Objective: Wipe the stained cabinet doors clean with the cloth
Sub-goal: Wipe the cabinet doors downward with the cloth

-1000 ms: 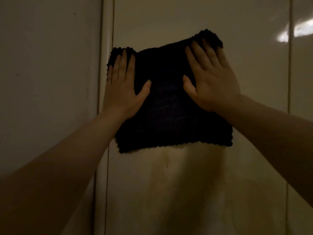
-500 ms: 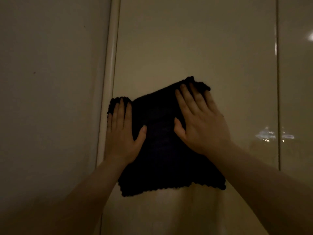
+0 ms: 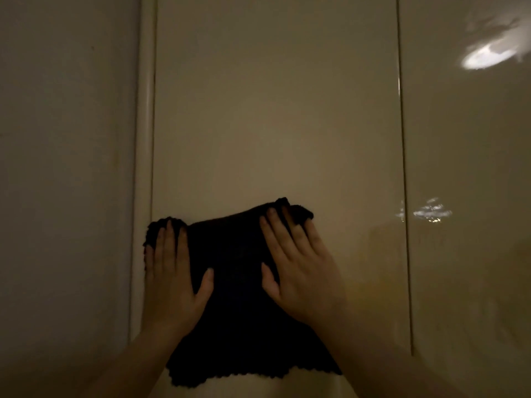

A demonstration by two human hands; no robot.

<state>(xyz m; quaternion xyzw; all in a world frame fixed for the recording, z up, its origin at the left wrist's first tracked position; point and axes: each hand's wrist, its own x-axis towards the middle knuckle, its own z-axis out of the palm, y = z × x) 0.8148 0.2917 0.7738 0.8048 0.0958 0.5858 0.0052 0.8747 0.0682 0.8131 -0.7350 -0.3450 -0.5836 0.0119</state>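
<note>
A dark knitted cloth (image 3: 235, 282) lies spread flat against a glossy cream cabinet door (image 3: 273, 110), low in the view. My left hand (image 3: 172, 277) presses its left side with straight fingers, near the door's left edge. My right hand (image 3: 298, 268) presses its right side, fingers flat and spread, fingertips at the cloth's bunched top right corner. A faint yellowish stain (image 3: 370, 271) shows on the door to the right of the cloth. The cloth's lower edge (image 3: 258, 374) hangs below my wrists.
A rounded vertical trim (image 3: 143, 139) borders the door on the left, with a plain wall panel (image 3: 63, 168) beyond it. A narrow gap (image 3: 402, 168) separates the neighbouring door (image 3: 465, 196) on the right, which carries bright light reflections.
Both hands have slid the cloth down the door; it sat high in view a second ago and now lies near the bottom. The stained area below the cloth is now covered.
</note>
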